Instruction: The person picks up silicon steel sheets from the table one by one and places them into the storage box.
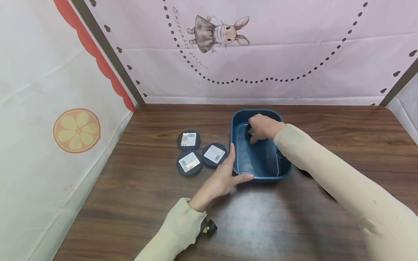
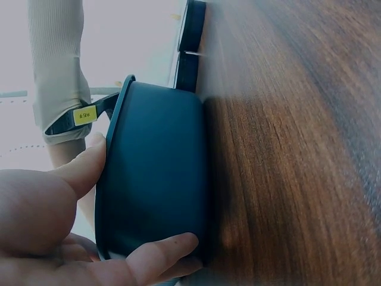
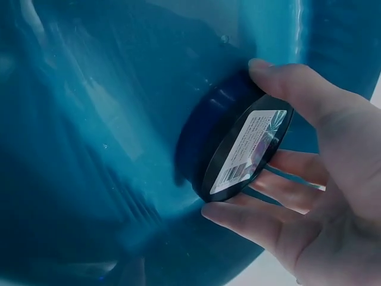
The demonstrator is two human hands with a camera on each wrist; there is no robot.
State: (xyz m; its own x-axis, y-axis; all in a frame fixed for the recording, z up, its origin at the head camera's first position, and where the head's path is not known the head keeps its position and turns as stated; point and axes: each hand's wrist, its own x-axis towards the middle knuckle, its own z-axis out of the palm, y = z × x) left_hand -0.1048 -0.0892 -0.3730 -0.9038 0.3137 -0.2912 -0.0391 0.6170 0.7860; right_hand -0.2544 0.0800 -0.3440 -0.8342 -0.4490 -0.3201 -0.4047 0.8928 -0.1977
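Note:
A blue plastic bin (image 1: 249, 163) stands on the table. My left hand (image 1: 225, 177) spreads round its near left corner, with the thumb on the near rim and extended fingers along the left wall. Inside the bin, my right hand (image 1: 265, 127) holds a flat round black container (image 3: 247, 158) with a white barcode label. Thumb and fingertips pinch it at opposite edges, and it is tilted low in the bin. Whether it touches the bottom, I cannot tell. Left of the bin lie three similar labelled containers: the back one (image 1: 188, 140), the front one (image 1: 189, 164) and the nearest one (image 1: 214, 155).
Dark round edges (image 1: 306, 173) show beside the bin, partly covered by my right sleeve (image 1: 323, 163). The brown wooden table (image 1: 137, 195) meets a pink printed cloth (image 1: 277, 65) behind and a white cloth (image 1: 29, 163) at left. A black strap (image 1: 209, 228) sits at my left wrist.

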